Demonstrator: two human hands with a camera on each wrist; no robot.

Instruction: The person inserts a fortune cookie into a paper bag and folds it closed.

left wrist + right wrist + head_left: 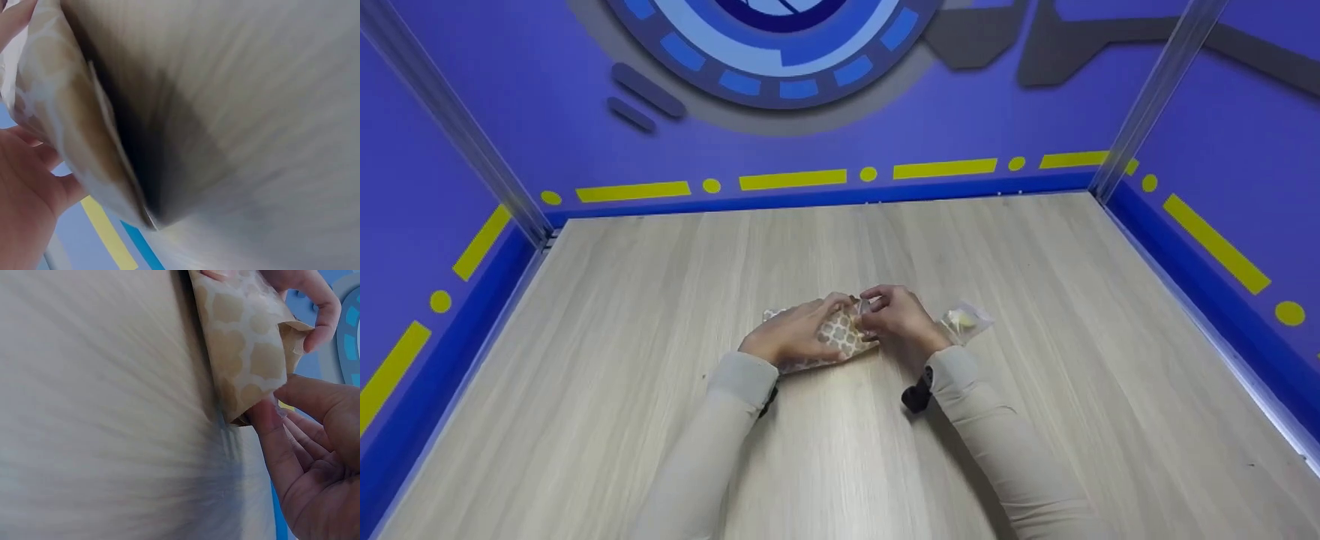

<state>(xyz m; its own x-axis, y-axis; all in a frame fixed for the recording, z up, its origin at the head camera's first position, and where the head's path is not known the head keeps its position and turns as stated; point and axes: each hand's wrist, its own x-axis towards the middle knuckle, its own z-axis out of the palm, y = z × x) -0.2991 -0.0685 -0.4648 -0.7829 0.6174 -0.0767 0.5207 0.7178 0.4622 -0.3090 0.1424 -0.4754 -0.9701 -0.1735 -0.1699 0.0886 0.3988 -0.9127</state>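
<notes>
A package in tan-and-white patterned wrapping paper [844, 335] stands out on the middle of the table, below both hands. My left hand [799, 330] grips it from the left, fingers over the top and thumb on the near side. At its right end, my right hand [901, 319] pinches the paper's edge between thumb and forefinger. In the right wrist view the paper end [292, 340] gapes with its plain brown inside showing, and the right hand [315, 455] has fingertips at the lower corner. Something clear and shiny shows by those fingertips; its kind is unclear. The contents are hidden.
A clear plastic packet [964, 321] with something yellowish inside lies just right of the right hand. The wood-grain table [660, 300] is bounded by blue-purple panels [810, 161] at the back and sides.
</notes>
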